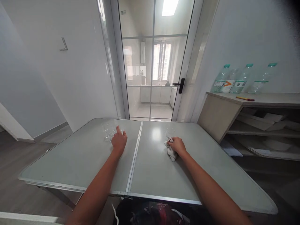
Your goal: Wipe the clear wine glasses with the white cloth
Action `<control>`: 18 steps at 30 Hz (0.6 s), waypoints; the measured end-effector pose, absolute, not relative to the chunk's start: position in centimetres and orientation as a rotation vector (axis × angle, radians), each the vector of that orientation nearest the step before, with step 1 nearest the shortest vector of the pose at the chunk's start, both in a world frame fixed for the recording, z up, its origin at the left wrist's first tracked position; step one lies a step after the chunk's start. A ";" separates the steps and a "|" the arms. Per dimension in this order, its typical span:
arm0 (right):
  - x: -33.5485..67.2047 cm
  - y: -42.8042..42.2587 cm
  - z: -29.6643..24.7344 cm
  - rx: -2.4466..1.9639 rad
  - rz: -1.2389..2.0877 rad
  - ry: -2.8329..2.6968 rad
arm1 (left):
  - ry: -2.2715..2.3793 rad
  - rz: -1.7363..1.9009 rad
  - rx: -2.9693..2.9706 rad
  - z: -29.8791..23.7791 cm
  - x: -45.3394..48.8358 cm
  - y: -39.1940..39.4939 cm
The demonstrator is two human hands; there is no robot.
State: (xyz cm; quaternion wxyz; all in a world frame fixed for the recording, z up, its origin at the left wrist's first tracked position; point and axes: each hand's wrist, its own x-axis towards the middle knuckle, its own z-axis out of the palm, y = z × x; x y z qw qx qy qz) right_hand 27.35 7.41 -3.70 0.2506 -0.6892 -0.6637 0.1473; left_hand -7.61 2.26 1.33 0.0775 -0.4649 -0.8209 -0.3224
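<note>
Several clear drinking glasses point(107, 131) stand close together on the far left part of the table. My left hand point(119, 140) is beside them on their right, index finger stretched forward and thumb apart; whether it touches a glass is unclear. On the right half, my right hand point(178, 145) is closed, fingertips pinching a whitish cloth point(172, 153) that hangs down to the tabletop. Just beyond those fingertips is another clear glass point(170, 132). Its lower part is partly hidden, and I cannot tell whether the fingers also grip it.
The grey-green folding table point(150, 175) has a metal seam point(134, 156) across its middle. Behind it is a glass door point(152, 62) with a black handle point(180, 85). At right, a shelf unit point(222, 115) carries several plastic bottles point(240, 79) and a yellow-red marker-like stick point(245, 98).
</note>
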 end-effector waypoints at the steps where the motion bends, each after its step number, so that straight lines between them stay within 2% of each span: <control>1: 27.6 7.6 -3.7 -1.901 0.383 -1.797 | -2.456 -0.964 -1.407 1.3 -7.7 2.3; 10: 29.3 8.0 -2.7 -2.086 0.268 -1.757 | -2.289 -0.947 -1.477 0.7 -8.1 2.6; 18: 29.8 6.6 -0.6 -2.302 0.308 -1.866 | -2.130 -0.995 -1.479 0.1 -8.4 3.1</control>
